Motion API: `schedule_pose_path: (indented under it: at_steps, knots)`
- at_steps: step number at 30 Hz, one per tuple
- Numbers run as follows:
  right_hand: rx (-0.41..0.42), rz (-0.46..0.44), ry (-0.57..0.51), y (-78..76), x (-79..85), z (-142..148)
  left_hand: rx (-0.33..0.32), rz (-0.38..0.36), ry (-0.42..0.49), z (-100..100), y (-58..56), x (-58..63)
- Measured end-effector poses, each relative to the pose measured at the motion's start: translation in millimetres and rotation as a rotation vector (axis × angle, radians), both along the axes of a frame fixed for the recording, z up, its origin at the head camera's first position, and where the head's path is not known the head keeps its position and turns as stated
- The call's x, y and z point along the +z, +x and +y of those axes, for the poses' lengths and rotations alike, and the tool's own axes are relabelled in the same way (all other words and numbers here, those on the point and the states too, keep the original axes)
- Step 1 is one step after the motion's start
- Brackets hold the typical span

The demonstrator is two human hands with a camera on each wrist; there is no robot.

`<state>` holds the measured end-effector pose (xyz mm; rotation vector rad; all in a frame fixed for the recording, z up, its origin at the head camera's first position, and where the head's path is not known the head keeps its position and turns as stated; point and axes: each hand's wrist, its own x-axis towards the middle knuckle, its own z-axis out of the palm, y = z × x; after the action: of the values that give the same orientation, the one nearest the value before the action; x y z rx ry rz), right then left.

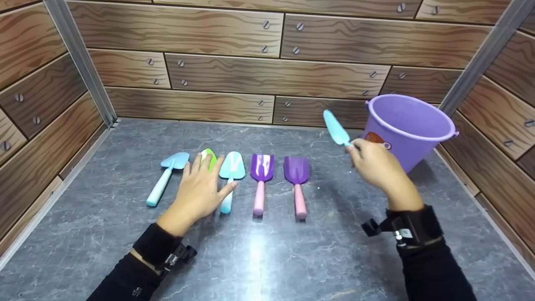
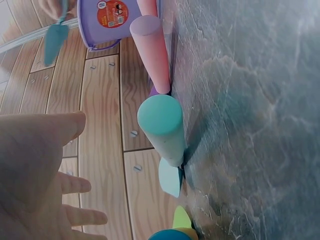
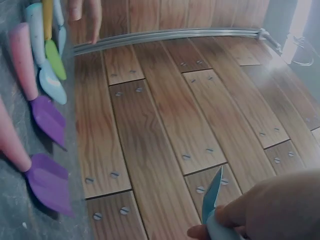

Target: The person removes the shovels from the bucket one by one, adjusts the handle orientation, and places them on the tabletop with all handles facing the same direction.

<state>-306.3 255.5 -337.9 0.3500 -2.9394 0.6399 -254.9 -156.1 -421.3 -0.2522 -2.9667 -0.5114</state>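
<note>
My right hand grips the handle of a light-blue hand trowel, its blade pointing up and left, in front of the purple bucket. Spread over the row of garden tools, my left hand has its fingers extended and holds nothing. Beneath those fingers a green trowel is partly hidden; its yellow handle shows in the right wrist view. A turquoise trowel lies by the left thumb, which overlaps its handle. Left of the hand is a blue trowel with a pale handle.
Two purple hand shovels, one near the middle and another to its right, lie with pink handles toward me. The bucket stands at the back right, by the corner. Wood-patterned walls enclose the grey marbled tabletop at the back and sides.
</note>
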Motion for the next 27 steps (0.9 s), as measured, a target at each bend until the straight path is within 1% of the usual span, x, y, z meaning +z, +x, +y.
schedule_pose_path:
  at_steps: [5, 8, 14, 19, 27]
  knots:
    - [0.007, -0.172, 0.087, -6.9, -15.5, -6, -0.002, -0.007, 0.005, 0, -0.1, 0.6]
    - [0.002, -0.232, 0.137, -10.3, -27.4, -9, 0.0, -0.009, 0.0, 1, -0.4, 0.4]
    - [-0.036, -0.23, 0.244, -16.9, -50.1, -19, 0.0, -0.023, -0.002, 0, -1.3, -0.2]
    - [-0.075, -0.224, 0.332, -21.1, -61.7, -23, -0.006, -0.007, -0.002, 1, -2.5, 0.9]
    - [-0.125, -0.306, 0.408, -25.7, -78.1, -27, -0.003, -0.006, 0.005, 0, -1.0, 0.4]
